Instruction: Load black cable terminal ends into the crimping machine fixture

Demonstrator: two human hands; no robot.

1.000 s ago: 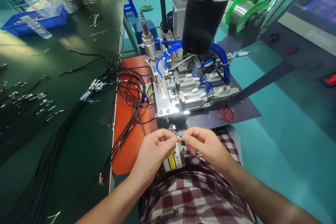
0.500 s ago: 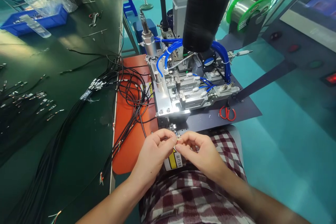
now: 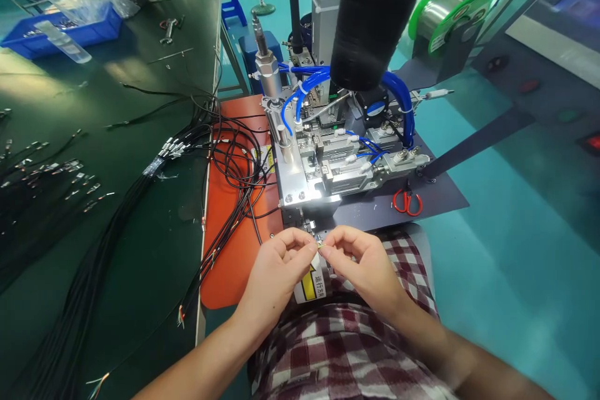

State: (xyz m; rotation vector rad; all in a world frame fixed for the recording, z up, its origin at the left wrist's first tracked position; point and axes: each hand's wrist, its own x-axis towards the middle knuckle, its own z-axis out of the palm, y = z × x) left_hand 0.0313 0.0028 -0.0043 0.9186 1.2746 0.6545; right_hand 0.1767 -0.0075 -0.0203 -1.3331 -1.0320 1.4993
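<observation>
In front of my lap, my left hand [image 3: 282,267] and my right hand [image 3: 364,264] meet, thumb and forefinger pinched on each. Between the fingertips shows a thin pale yellow-green wire [image 3: 321,247], and both hands grip it. The rest of the wire is hidden by the fingers. Right behind the fingertips sits the front end of a metal machine [image 3: 304,181]. Below them is a white label with a yellow arrow [image 3: 309,287]. Black cables [image 3: 234,212] run in loops over an orange board [image 3: 222,287] to the left of my hands.
Red-handled scissors [image 3: 407,202] lie on the machine's dark base plate [image 3: 445,200]. A bundle of black cables [image 3: 107,225] crosses the green table at left, near a blue tray [image 3: 100,28]. A black cylinder [image 3: 375,31] hangs above the machine; a green wire spool [image 3: 438,15] stands behind.
My right hand has shifted slightly up and right, its fingertips now pinching the wire beside the left ones. My left hand stays almost in place. The view has tilted a little.
</observation>
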